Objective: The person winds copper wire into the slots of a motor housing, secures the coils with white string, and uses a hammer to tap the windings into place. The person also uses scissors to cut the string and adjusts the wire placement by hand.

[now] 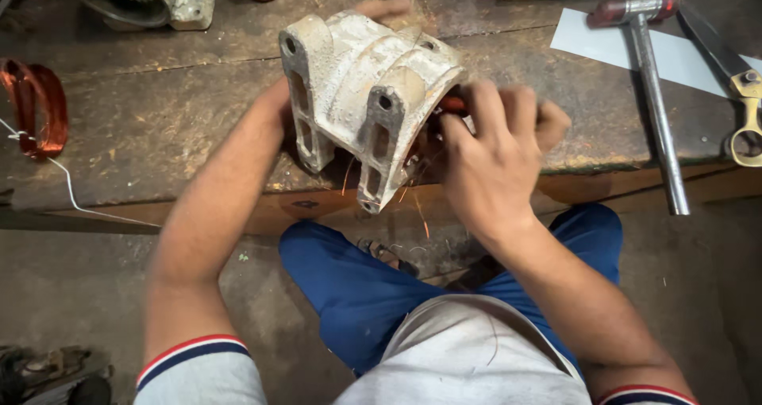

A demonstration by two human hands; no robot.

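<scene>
Head view: at the centre top of the frame, a whitish cast-metal motor housing (361,95) lies on the wooden bench (159,119). Your left hand (278,107) is mostly hidden behind it, grip unclear. Your right hand (492,147) is closed, fingers pinching copper wire (451,103) at its open end. You seem mid-pull; next needs a firm, steady tug. A hammer (651,71) lies upper right.

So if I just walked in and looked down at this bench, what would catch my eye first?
Probably the pale, worn metal motor housing standing on the wooden bench at centre, with the left hand behind it and the right hand working at its open end among thin copper wires. Next, the long metal hammer at the right, and a reddish copper coil at the far left.
</scene>
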